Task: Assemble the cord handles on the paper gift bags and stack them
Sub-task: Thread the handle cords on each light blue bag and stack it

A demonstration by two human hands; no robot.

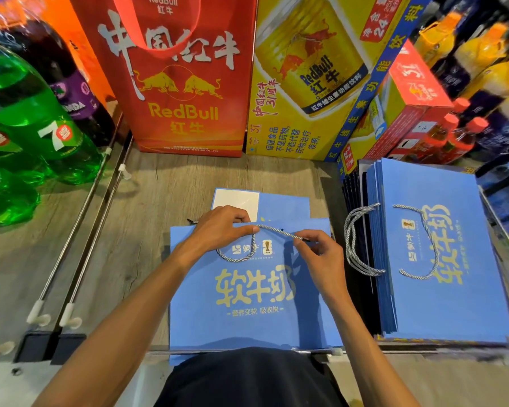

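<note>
Cord [276,232] is pinched at two places. By the left hand [221,230] it is nipped between thumb and forefinger at the top edge of the bag [247,318], the other fingers curled at the rim. By the right hand [318,254] its free end is gripped in closed fingertips, just short of the dark tip. The cord is drawn fairly taut between them, and a slack loop lies on the bag's face below the left hand. The bag is laid flat on the shelf [159,186].

Step judged: a handle is being threaded and the free end is not yet fed (a dark dot near the rim may be the hole; too small to be sure). Next, the tip must be steered into the hole and pulled through. The bag is then owed to the stack [441,289] just to the right.
</note>
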